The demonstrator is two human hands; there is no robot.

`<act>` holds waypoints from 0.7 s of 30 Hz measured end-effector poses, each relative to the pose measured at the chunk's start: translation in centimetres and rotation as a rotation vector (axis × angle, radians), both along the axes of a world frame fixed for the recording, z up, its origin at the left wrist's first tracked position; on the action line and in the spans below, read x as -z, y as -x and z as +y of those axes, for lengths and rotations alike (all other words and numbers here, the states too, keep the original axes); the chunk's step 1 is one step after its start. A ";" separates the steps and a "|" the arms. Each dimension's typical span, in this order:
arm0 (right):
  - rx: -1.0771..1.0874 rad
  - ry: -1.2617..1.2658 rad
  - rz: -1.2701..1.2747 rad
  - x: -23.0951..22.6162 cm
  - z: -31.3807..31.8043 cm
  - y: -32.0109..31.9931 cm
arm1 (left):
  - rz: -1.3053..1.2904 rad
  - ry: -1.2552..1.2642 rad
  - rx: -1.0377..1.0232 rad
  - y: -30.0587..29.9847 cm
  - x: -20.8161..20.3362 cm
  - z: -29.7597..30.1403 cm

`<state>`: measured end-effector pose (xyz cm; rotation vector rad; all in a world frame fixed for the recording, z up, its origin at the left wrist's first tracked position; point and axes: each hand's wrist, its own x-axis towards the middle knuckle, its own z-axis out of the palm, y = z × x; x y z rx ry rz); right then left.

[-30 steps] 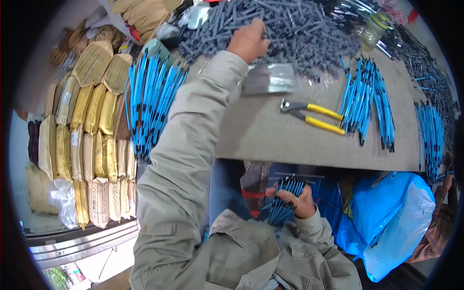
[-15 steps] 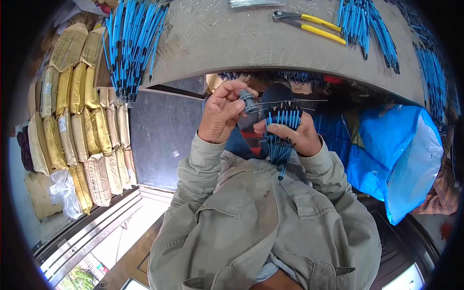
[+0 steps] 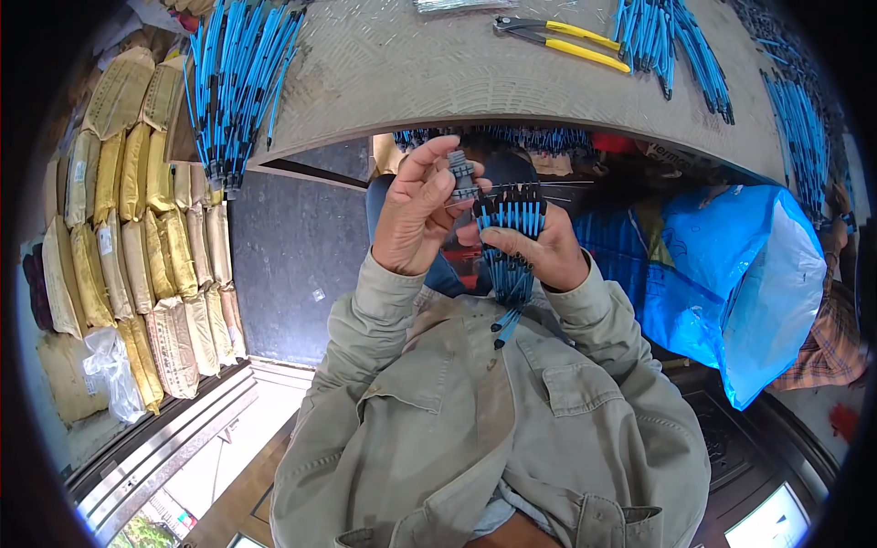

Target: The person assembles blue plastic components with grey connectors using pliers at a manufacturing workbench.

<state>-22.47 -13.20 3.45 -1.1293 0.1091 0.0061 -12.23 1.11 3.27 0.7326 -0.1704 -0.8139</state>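
Note:
My left hand (image 3: 413, 212) pinches a small grey ribbed plastic piece (image 3: 463, 172) between thumb and fingers. Thin metal wires (image 3: 568, 184) run from beside that piece across the top of a bundle of blue sticks with black ends (image 3: 512, 219). Wrapped round this bundle is my right hand (image 3: 553, 251), its thumb lying across the front. The sticks stand side by side in a row at the top and gather to a narrow point below. The grey piece is close to the row's left end; whether they touch, I cannot tell.
On the table (image 3: 393, 82) lie yellow-handled pincers (image 3: 566, 41) and piles of blue sticks (image 3: 239, 87) at left and right. Stacked brown and yellow packages (image 3: 137, 228) line the left side. A large blue plastic sheet (image 3: 722, 283) hangs at right, near another person's checked clothing (image 3: 808, 333).
The gap between the grey piece and the stick row has narrowed, and the piece has tilted more upright. My right hand has moved left with the bundle. The whole view has shifted slightly.

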 end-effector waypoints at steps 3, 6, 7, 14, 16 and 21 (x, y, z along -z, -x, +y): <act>-0.015 0.025 0.016 0.1 -0.2 0.0 | 0.026 -0.018 0.025 -0.1 -0.2 -0.1; -0.003 0.039 -0.022 0.2 -0.3 -0.2 | 0.018 -0.035 0.019 0.0 0.0 -0.1; -0.004 0.039 -0.021 0.2 -0.4 -0.1 | 0.014 -0.044 0.018 0.0 0.0 -0.2; -0.030 -0.001 0.034 0.4 -0.9 0.0 | -0.008 -0.056 -0.035 0.2 0.6 -0.6; -0.020 -0.002 0.034 0.4 -0.8 0.0 | -0.010 -0.057 -0.034 0.3 0.7 -0.6; 0.004 0.006 0.026 0.4 -0.8 -0.1 | 0.034 -0.001 -0.022 0.5 0.5 -0.8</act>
